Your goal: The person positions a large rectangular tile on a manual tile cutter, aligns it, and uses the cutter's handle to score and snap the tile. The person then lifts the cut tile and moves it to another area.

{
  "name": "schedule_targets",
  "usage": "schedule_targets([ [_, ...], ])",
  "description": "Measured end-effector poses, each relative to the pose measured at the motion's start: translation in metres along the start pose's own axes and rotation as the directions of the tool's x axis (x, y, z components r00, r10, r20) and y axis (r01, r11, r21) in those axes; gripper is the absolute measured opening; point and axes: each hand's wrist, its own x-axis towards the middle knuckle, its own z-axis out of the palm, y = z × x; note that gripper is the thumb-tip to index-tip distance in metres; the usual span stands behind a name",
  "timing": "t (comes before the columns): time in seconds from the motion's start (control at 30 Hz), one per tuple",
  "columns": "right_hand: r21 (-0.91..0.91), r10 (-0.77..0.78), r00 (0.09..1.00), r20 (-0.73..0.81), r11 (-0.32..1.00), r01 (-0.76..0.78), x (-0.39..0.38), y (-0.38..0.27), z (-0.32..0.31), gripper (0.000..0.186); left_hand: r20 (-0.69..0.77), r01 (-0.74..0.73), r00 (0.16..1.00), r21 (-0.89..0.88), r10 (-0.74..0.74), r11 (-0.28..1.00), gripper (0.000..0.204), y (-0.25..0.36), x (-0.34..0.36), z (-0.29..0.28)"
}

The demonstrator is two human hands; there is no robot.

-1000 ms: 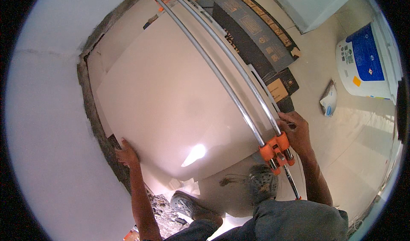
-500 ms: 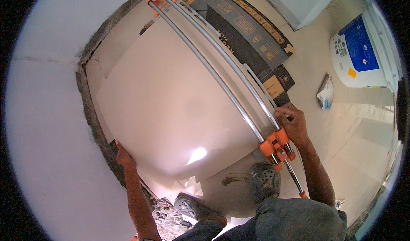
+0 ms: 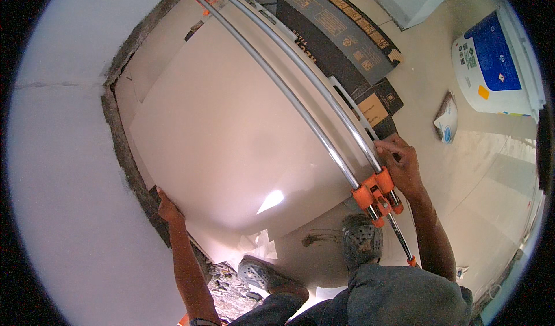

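Grey clogs stand at the lower centre of the frame, close to the large cream tile. The left hand, at lower left, grips the tile's near corner with fingers closed on the edge, probably to keep it steady. The right hand rests with fingers curled on the rails of the orange tile cutter, which lies along the tile's right edge toward the upper centre. Dark cartons lie beyond.
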Motion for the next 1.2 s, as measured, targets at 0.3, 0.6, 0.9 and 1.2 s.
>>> schedule_targets([
  [0.3,-0.202,-0.191,0.947,0.259,0.948,0.246,-0.008,0.013,-0.026,0.053,-0.032,0.061,0.997,-0.07,-0.063,0.996,0.092,-0.024,0.029,-0.006],
  [0.6,-0.274,-0.377,0.912,0.164,0.87,0.409,-0.018,0.041,-0.014,0.062,-0.053,-0.022,0.998,-0.038,0.02,0.999,0.084,-0.018,0.026,-0.004],
  [0.9,-0.276,-0.309,0.948,0.07,0.908,0.317,-0.029,0.041,-0.009,0.058,-0.133,0.017,0.991,0.08,-0.006,0.997,0.088,0.002,0.008,0.0],
  [1.2,-0.216,-0.336,0.942,0.004,0.92,0.329,-0.027,0.032,-0.008,0.05,-0.137,0.061,0.989,0.019,-0.058,0.998,0.092,-0.009,0.02,-0.005],
])
